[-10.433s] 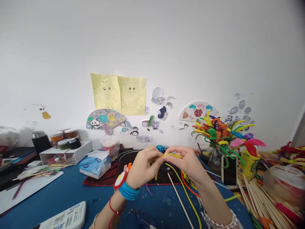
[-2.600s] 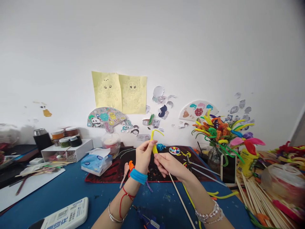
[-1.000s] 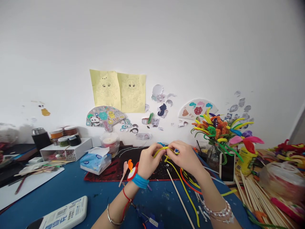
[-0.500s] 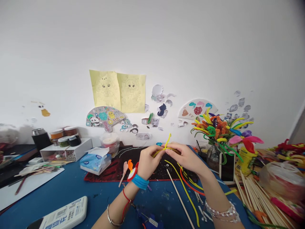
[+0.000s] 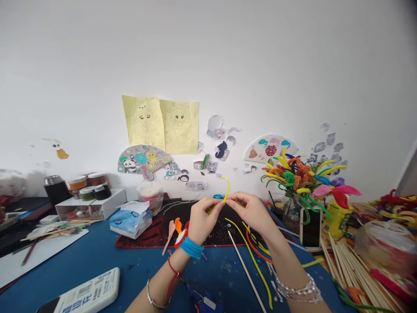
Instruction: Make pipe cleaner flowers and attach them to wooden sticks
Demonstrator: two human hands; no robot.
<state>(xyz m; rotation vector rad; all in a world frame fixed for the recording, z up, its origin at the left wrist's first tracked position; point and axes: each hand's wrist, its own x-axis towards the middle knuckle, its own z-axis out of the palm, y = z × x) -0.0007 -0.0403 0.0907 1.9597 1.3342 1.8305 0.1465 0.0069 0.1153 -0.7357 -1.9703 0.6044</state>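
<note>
Hands (image 5: 202, 217) (image 5: 250, 211) | pinching fuzzy yellow pipe cleaner (image 5: 226, 188) | tip curled, seemingly hooked

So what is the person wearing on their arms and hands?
Both arms are bare, with no sleeves or gloves. The left hand has a stacked blue band with a round red-and-white piece at the wrist, then a thin red cord and a silver bangle. The right hand has pearly beaded bracelets.

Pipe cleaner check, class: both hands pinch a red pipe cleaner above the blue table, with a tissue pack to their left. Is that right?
Not quite. The pipe cleaner is yellow, not red, as the head view shows. Both the left hand and right hand pinch it above the blue table, tissue pack to their left.
</note>
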